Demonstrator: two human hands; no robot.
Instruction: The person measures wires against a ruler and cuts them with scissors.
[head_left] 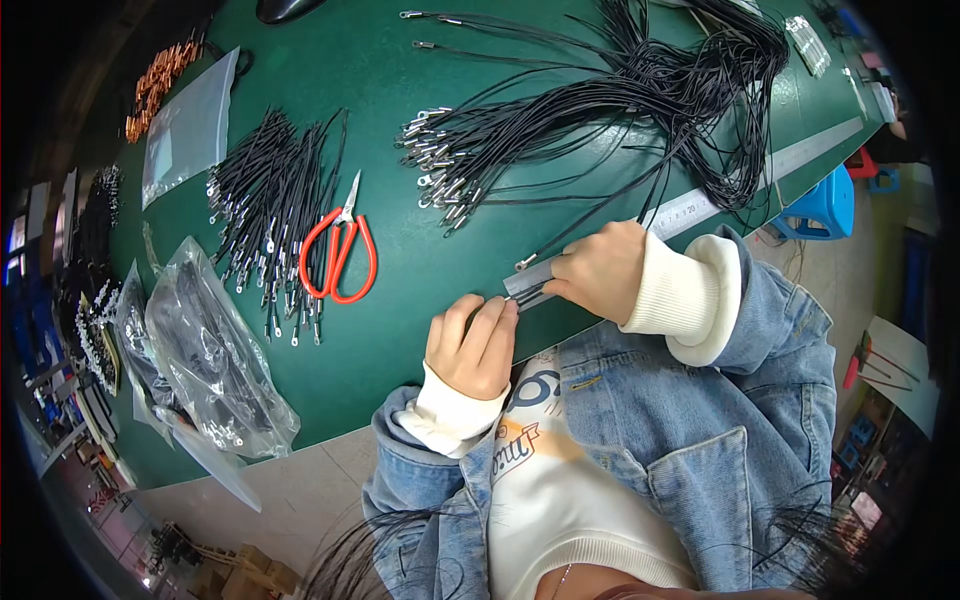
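My left hand [472, 345] is closed at the near end of a steel ruler [690, 212], its fingertips pinching the end of a black wire [530, 292]. My right hand [603, 270] presses the same wire down along the ruler with thumb and fingers closed on it. Just beyond the right hand, another wire ends in a metal ring terminal [524, 263] on the table. The wire's tip is mostly hidden by my left fingers. Red-handled scissors [340, 250] lie to the left of my hands, blades pointing away.
A large tangle of long black wires [700, 90] with ring terminals covers the far right of the green table [400, 390]. Short black wires [275, 190] lie piled left. Plastic bags [215, 345] sit near the left edge, copper-coloured parts [160, 80] beyond. A blue stool [825, 205] stands right.
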